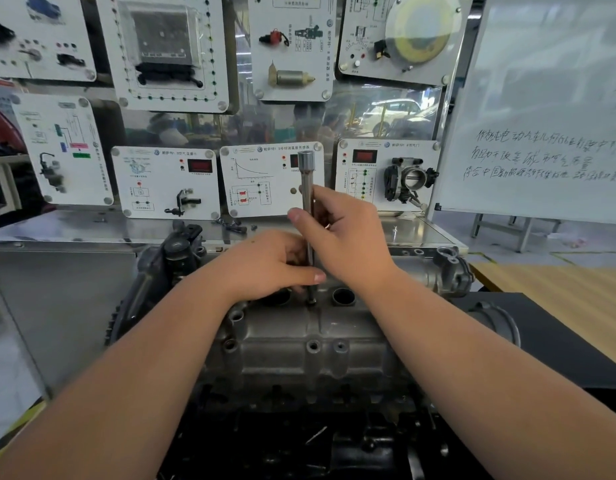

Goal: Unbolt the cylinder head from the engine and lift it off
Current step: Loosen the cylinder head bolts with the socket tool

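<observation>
Your right hand (pixel 344 237) has its grip wrapped around the middle of a long extension bar (pixel 307 216), thumb pressed against the near side of the shaft and fingers curled behind it. Your left hand (pixel 268 268) grasps the same bar lower down, fingers closed round the shaft and the thumb lying across the front, just above the metal. The bar stands nearly upright, its square-drive socket end (pixel 306 158) at the top, free of any handle, and its lower tip seated on a bolt (pixel 311 301) in the top face of the cylinder head (pixel 299 351).

The cylinder head sits on the engine (pixel 299 438) directly before you, between your forearms, its grey casting dotted with threaded holes; a round open well (pixel 343 296) lies just right of the bolt, and another is partly hidden under your left hand. A housing (pixel 450 271) projects from the head's right end.

Behind the engine runs a metal worktop (pixel 421 233) carrying training panels (pixel 164 181), one with a throttle body (pixel 408 178). A whiteboard (pixel 542 109) with handwriting stands at the right.
</observation>
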A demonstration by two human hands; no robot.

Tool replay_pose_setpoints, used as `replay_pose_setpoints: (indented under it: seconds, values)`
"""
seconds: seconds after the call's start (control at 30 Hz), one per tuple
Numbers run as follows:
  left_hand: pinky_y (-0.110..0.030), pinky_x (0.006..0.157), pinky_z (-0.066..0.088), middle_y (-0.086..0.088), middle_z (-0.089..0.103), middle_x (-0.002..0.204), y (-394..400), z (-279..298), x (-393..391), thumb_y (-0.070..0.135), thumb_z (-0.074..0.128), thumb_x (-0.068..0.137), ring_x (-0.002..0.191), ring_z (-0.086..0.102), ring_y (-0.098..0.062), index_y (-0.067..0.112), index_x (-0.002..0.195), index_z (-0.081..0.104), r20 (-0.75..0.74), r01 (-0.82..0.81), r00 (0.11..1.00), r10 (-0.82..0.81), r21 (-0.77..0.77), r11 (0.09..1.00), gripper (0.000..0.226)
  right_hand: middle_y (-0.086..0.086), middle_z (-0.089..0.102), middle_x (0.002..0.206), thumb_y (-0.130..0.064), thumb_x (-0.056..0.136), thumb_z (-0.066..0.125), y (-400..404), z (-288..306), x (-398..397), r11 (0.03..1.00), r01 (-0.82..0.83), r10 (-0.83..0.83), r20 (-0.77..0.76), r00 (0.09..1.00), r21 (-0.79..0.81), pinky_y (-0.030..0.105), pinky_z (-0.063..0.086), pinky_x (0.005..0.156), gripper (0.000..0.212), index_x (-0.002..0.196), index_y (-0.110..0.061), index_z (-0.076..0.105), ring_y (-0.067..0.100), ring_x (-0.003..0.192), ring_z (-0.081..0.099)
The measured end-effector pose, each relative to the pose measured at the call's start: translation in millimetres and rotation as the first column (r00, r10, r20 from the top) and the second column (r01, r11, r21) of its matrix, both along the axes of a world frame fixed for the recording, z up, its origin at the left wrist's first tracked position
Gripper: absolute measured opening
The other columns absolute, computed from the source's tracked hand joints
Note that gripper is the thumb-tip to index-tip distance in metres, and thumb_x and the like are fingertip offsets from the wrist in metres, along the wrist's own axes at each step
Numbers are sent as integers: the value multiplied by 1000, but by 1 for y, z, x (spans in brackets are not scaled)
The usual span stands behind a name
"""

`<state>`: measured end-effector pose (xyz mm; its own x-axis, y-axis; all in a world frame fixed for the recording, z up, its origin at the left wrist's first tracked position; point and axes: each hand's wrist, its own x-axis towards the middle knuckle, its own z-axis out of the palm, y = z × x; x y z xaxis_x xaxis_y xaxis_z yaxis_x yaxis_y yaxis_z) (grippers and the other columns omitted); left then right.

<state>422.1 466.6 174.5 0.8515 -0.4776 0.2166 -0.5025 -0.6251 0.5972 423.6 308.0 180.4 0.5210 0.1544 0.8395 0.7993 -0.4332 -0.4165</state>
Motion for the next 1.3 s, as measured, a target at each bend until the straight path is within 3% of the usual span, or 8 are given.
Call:
replay_pose_setpoints:
  seconds: [0.17, 0.27, 0.37, 0.63, 0.77, 1.0, 1.13, 1.3]
  values:
    - [-32, 88, 55, 9, 78, 91, 4, 0, 2, 23, 68, 96, 85, 74, -3, 27, 97, 72, -25, 52, 998, -52, -8, 999, 5, 22, 55, 64, -21, 94, 59, -4, -3, 3, 998, -33, 34, -26, 999, 59, 46, 46, 62, 34, 90, 12, 62, 35, 64, 52]
    - [-34, 89, 55, 9, 78, 94, 2, 0, 2, 27, 68, 96, 85, 74, -2, 27, 105, 71, -22, 56, 998, -56, 7, 998, 9, 2, 55, 60, -28, 93, 63, -1, -2, 0, 998, -5, 4, 7, 1000, 58, 41, 48, 62, 32, 87, 3, 67, 21, 61, 52]
    - [-35, 88, 55, 11, 77, 93, -1, 0, 3, 34, 68, 95, 82, 74, -1, 25, 104, 70, -6, 32, 999, -32, 31, 999, 13, -18, 56, 64, -29, 86, 76, 0, -3, 0, 992, 24, -21, -22, 1000, 121, 15, 44, 60, 24, 105, -16, 68, 1, 64, 55]
    - [-40, 96, 55, 7, 78, 101, 1, 0, 3, 27, 66, 98, 94, 74, -7, 25, 111, 71, -27, 63, 998, -63, -8, 998, 14, 17, 59, 65, -19, 97, 65, 1, -1, -1, 993, 51, -47, -35, 998, 108, 35, 45, 56, 30, 77, 1, 57, 20, 60, 53]
    - [-40, 93, 56, 9, 78, 94, 1, 0, 3, 31, 67, 97, 85, 74, -3, 23, 106, 72, -9, 48, 999, -48, 25, 999, 14, 27, 63, 70, -25, 99, 54, -2, -2, -1, 995, 29, -26, -29, 999, 91, 49, 48, 59, 38, 83, 9, 58, 42, 67, 60]
    - [-35, 84, 53, 16, 77, 88, 0, 0, 3, 38, 71, 92, 79, 75, -4, 31, 100, 70, -4, 47, 999, -48, -2, 999, 10, 4, 65, 76, -25, 91, 74, 3, -1, -3, 986, 48, -42, -39, 998, 161, 38, 54, 68, 23, 103, -8, 65, 19, 70, 62]
    - [-42, 93, 57, 7, 78, 95, 1, -1, 6, 28, 67, 97, 85, 75, -6, 22, 106, 72, -16, 67, 998, -67, -5, 998, 12, 12, 66, 71, -20, 97, 65, 1, -1, 0, 987, 90, -91, 3, 996, 132, 41, 51, 62, 20, 97, 1, 64, 26, 66, 63]
    - [-43, 94, 56, 11, 78, 96, 1, -1, 6, 31, 66, 97, 84, 75, -4, 25, 109, 71, 0, 76, 997, -76, 31, 997, 15, 1, 53, 58, -26, 93, 57, 2, -2, -1, 987, 108, -114, 42, 993, 122, 23, 36, 51, 27, 83, -1, 60, 20, 62, 52]
